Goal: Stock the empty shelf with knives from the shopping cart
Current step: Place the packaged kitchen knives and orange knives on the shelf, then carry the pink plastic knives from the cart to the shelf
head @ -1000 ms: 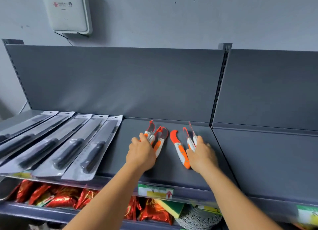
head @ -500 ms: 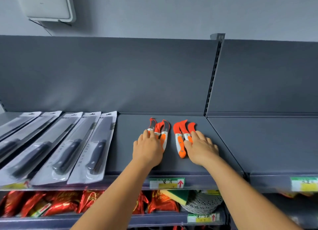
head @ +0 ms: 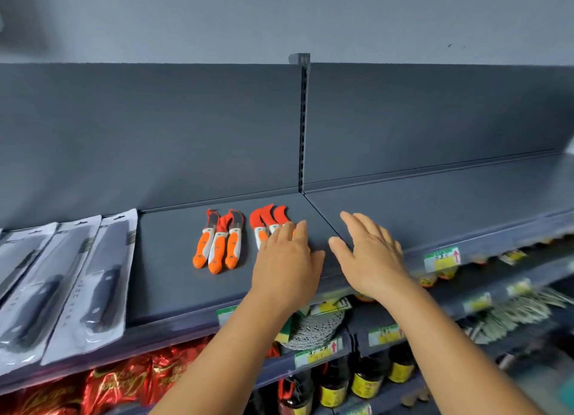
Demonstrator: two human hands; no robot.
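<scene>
On the grey top shelf (head: 174,287) lie two groups of small orange-and-white knives with curved red blade covers. The left group of three (head: 217,243) lies free. My left hand (head: 287,259) rests flat with straight fingers on the handles of the right group (head: 267,222), hiding most of them. My right hand (head: 369,253) hovers open over the shelf's joint, to the right of the knives, holding nothing. Several large black-handled knives in clear blister packs (head: 93,284) lie side by side at the shelf's left end.
The neighbouring shelf section (head: 435,206) stretches to the right. A slotted upright (head: 303,125) divides the back panels. Below are red foil packets (head: 124,380), a sponge and scourers (head: 313,324), dark bottles with yellow labels (head: 366,380) and price tags (head: 441,259).
The view has swung right. My left hand left the left group and now lies on the right group. My right hand lifted off the knives and moved right, fingers spread.
</scene>
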